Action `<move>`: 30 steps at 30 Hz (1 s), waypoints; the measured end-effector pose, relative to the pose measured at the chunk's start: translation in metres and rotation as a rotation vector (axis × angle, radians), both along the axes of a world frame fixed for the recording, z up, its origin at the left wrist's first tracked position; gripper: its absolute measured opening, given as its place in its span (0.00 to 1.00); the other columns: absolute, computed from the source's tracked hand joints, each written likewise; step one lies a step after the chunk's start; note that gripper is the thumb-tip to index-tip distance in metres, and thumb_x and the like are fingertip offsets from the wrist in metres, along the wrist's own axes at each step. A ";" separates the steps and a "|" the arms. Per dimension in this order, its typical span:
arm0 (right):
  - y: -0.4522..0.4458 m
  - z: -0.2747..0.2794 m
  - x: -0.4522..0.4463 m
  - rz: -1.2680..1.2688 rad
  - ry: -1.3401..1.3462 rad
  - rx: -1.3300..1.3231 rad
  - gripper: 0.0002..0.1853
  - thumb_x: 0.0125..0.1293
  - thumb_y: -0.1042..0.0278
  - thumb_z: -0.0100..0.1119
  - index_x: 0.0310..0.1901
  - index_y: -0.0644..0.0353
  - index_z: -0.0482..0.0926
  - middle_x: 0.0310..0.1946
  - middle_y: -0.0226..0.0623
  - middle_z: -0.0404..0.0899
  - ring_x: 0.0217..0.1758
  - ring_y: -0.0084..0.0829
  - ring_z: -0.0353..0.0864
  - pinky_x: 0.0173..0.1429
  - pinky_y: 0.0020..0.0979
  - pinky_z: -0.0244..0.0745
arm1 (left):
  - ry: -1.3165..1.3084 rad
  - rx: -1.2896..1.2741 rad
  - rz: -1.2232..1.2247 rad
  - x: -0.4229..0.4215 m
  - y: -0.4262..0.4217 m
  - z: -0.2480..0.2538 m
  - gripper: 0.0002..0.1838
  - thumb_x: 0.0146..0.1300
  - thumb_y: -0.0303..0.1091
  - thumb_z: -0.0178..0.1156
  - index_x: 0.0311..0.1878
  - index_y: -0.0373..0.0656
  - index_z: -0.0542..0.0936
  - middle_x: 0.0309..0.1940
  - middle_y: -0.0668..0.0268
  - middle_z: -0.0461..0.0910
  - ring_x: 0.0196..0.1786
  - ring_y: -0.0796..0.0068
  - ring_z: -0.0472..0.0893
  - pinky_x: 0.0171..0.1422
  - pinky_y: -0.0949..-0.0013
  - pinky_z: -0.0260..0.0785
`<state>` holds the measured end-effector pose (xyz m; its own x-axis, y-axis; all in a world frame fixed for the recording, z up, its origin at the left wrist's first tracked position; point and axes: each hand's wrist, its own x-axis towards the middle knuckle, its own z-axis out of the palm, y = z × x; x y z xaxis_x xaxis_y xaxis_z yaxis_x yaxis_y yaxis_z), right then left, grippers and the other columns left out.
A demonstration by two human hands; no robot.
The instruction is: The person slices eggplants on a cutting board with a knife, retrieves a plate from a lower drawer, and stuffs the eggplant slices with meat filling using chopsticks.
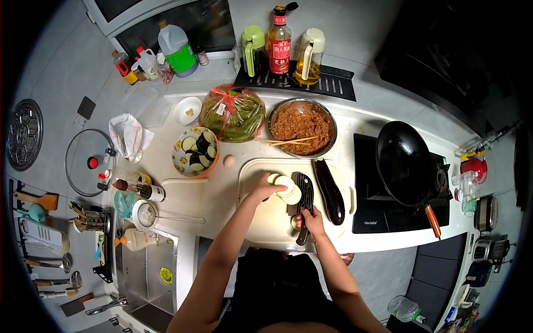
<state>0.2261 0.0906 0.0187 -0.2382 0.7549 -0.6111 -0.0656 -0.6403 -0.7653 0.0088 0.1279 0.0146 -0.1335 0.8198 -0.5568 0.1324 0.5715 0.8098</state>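
Note:
Pale eggplant slices (287, 187) are gathered in my left hand (266, 188), its fingers closed around them above the cutting board (258, 225). My right hand (312, 220) grips a dark-bladed kitchen knife (303, 191) near its brown handle, the blade pointing away from me. Part of another cut piece (295, 222) shows beside the knife, below the slices. A whole dark eggplant (330, 191) lies along the board's right side. To the left, a patterned bowl (176, 161) holds more cut eggplant, and an egg (229, 161) rests on the counter next to it.
Behind the board stands a metal bowl of minced filling (302, 125) with chopsticks (291, 141) across it. A bag of green vegetables (232, 114) sits to its left. A black wok (402, 161) is on the stove at right; the sink (144, 272) is at lower left.

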 end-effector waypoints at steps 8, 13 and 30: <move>-0.005 0.020 -0.019 0.004 -0.031 0.074 0.06 0.63 0.69 0.51 0.35 0.63 0.70 0.18 0.34 0.74 0.15 0.23 0.71 0.21 0.25 0.70 | -0.271 0.047 0.214 -0.008 -0.025 -0.003 0.37 0.44 0.37 0.71 0.57 0.41 0.63 0.47 0.61 0.74 0.46 0.71 0.76 0.44 0.73 0.72; 0.004 0.050 -0.081 0.122 0.013 0.103 0.05 0.64 0.71 0.49 0.36 0.63 0.70 0.19 0.32 0.73 0.16 0.22 0.69 0.20 0.24 0.68 | -0.472 0.281 0.484 -0.058 -0.055 0.021 0.29 0.50 0.31 0.66 0.54 0.44 0.64 0.46 0.65 0.73 0.47 0.72 0.76 0.46 0.69 0.72; 0.016 0.039 -0.291 0.248 0.068 0.265 0.07 0.63 0.68 0.50 0.34 0.63 0.68 0.18 0.35 0.73 0.14 0.23 0.70 0.19 0.25 0.68 | 0.909 0.251 0.527 -0.263 -0.052 0.009 0.33 0.55 0.47 0.57 0.57 0.31 0.62 0.52 0.37 0.63 0.59 0.42 0.61 0.61 0.54 0.57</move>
